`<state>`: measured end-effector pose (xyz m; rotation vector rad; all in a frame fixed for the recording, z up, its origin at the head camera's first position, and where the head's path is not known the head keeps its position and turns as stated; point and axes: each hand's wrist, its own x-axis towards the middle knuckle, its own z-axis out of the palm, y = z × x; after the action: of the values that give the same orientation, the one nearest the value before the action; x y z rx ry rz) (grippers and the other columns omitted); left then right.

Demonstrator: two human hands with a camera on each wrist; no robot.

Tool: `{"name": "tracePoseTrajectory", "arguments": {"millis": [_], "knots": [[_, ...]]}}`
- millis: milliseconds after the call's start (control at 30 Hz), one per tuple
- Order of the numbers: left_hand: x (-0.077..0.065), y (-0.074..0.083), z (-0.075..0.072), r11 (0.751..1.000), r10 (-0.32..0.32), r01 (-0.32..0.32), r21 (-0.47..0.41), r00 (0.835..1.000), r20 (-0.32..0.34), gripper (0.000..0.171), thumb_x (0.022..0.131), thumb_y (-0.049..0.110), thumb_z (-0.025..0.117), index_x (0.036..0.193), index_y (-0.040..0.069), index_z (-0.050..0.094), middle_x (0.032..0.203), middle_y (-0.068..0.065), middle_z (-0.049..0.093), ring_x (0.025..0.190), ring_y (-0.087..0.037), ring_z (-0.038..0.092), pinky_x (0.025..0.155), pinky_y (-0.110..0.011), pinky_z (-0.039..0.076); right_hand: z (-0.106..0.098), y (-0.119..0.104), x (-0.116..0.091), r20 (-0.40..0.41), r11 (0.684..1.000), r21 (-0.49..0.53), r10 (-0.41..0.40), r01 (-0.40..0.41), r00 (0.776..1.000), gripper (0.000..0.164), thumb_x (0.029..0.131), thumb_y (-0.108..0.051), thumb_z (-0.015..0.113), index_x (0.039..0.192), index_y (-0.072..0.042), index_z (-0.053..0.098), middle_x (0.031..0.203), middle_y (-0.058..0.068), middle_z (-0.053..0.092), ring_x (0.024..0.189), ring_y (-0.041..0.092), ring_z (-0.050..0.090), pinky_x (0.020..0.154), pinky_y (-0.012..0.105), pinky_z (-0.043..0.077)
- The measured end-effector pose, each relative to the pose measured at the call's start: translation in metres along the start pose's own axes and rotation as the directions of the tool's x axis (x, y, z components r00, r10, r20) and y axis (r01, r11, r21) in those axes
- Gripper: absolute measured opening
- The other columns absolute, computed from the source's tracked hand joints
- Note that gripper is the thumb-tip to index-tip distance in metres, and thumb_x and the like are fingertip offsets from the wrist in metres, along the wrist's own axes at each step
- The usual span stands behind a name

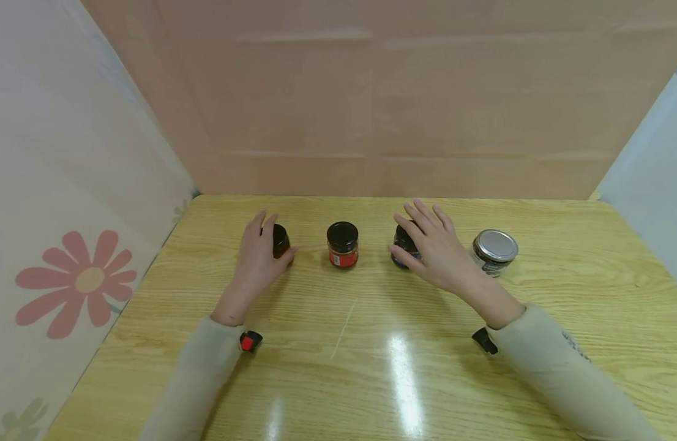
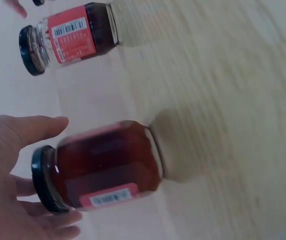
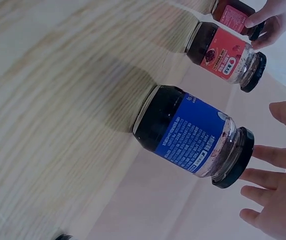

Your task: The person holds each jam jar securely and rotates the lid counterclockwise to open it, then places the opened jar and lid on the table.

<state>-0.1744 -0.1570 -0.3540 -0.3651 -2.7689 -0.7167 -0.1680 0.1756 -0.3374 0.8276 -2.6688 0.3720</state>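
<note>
At the left end of a row of jars, my left hand (image 1: 254, 257) surrounds the black lid of a jar with dark red contents (image 2: 103, 165). In the left wrist view the thumb stands apart from the lid, and the other fingers reach past its far side. My right hand (image 1: 440, 260) hovers by a blue-labelled jar (image 3: 190, 132) with a black lid, its fingers spread and loosely extended. Whether the fingertips touch that lid is unclear. Both jars stand upright on the table. Between the hands is a red-labelled jar (image 1: 343, 246), also black-lidded, which neither hand touches.
A jar with a silver lid (image 1: 497, 245) stands to the right, partly behind the right wrist. The wooden table (image 1: 316, 380) meets a brown covered wall (image 1: 371, 110) at the back. A flower-patterned sheet (image 1: 96, 184) borders the left side.
</note>
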Motion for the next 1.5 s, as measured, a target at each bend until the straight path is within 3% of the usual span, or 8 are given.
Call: {"name": "tracePoseTrajectory", "arguments": {"millis": [200,367,467,700,933,1200,1367,1500], "knots": [[0.002,-0.006,-0.002,0.974,-0.155,0.166,-0.153,0.985,0.08,0.085,0.084,0.023,0.073,0.147,-0.007,0.023,0.146,-0.031,0.032,0.131,-0.047,0.036,0.106,-0.058,0.033,0.0,0.0,0.0,-0.006,1.0,0.01,0.004,-0.004,1.0,0.058,0.093,-0.034,0.062,0.138,-0.001,0.048,0.148,0.025,0.037,0.142,0.04,0.025,0.113,0.059,0.015],[0.002,-0.01,-0.003,0.907,-0.306,0.335,-0.254,0.94,0.149,0.091,0.082,0.025,0.076,0.15,-0.001,0.021,0.148,-0.028,0.033,0.135,-0.045,0.034,0.108,-0.057,0.032,0.0,0.0,-0.001,-0.005,1.0,0.013,0.002,-0.002,1.0,0.059,0.093,-0.034,0.062,0.138,-0.001,0.048,0.148,0.025,0.037,0.142,0.039,0.025,0.113,0.058,0.015],[0.002,-0.011,-0.005,0.876,-0.355,0.391,-0.283,0.919,0.173,0.09,0.08,0.025,0.077,0.15,0.002,0.024,0.147,-0.027,0.036,0.134,-0.044,0.036,0.107,-0.056,0.034,0.0,-0.001,-0.002,-0.004,1.0,0.015,0.004,-0.004,1.0,0.058,0.093,-0.035,0.061,0.138,-0.001,0.047,0.148,0.025,0.037,0.142,0.039,0.025,0.114,0.058,0.015],[0.0,-0.013,-0.004,0.882,-0.349,0.385,-0.271,0.921,0.172,0.075,0.08,0.025,0.077,0.138,-0.003,0.039,0.136,-0.027,0.048,0.127,-0.044,0.044,0.104,-0.056,0.037,-0.002,-0.002,-0.002,-0.012,1.0,0.015,0.0,0.0,1.0,0.058,0.093,-0.035,0.061,0.138,-0.001,0.048,0.148,0.025,0.037,0.142,0.04,0.025,0.113,0.058,0.016],[-0.003,-0.017,-0.001,0.872,-0.354,0.395,-0.29,0.917,0.183,0.072,0.079,0.028,0.077,0.134,-0.003,0.042,0.134,-0.026,0.049,0.126,-0.043,0.045,0.103,-0.056,0.038,-0.002,-0.001,-0.002,-0.012,1.0,0.01,-0.004,0.004,1.0,0.059,0.092,-0.034,0.062,0.138,-0.001,0.048,0.148,0.025,0.037,0.141,0.041,0.026,0.113,0.058,0.016],[-0.004,-0.021,0.005,0.895,-0.329,0.363,-0.261,0.93,0.167,0.072,0.079,0.036,0.076,0.13,-0.006,0.045,0.128,-0.03,0.053,0.121,-0.046,0.048,0.099,-0.057,0.04,-0.001,0.002,-0.004,-0.008,1.0,0.021,-0.002,0.002,1.0,0.059,0.092,-0.032,0.063,0.138,0.001,0.046,0.148,0.025,0.036,0.141,0.041,0.025,0.114,0.057,0.016],[-0.002,-0.02,0.007,0.887,-0.355,0.387,-0.253,0.92,0.165,0.067,0.081,0.027,0.075,0.131,-0.006,0.045,0.13,-0.029,0.052,0.124,-0.045,0.046,0.102,-0.056,0.038,0.0,0.003,-0.003,-0.008,1.0,0.019,-0.004,0.004,1.0,0.059,0.092,-0.033,0.063,0.139,0.0,0.047,0.148,0.025,0.037,0.141,0.042,0.026,0.113,0.058,0.017],[-0.003,-0.016,0.006,0.876,-0.399,0.417,-0.244,0.909,0.119,0.066,0.078,0.027,0.078,0.127,-0.006,0.05,0.126,-0.028,0.056,0.12,-0.044,0.049,0.101,-0.055,0.04,-0.001,0.003,-0.003,0.009,0.999,0.036,0.009,-0.009,1.0,0.06,0.092,-0.033,0.062,0.14,0.0,0.045,0.149,0.024,0.036,0.141,0.042,0.026,0.111,0.059,0.021]]}}
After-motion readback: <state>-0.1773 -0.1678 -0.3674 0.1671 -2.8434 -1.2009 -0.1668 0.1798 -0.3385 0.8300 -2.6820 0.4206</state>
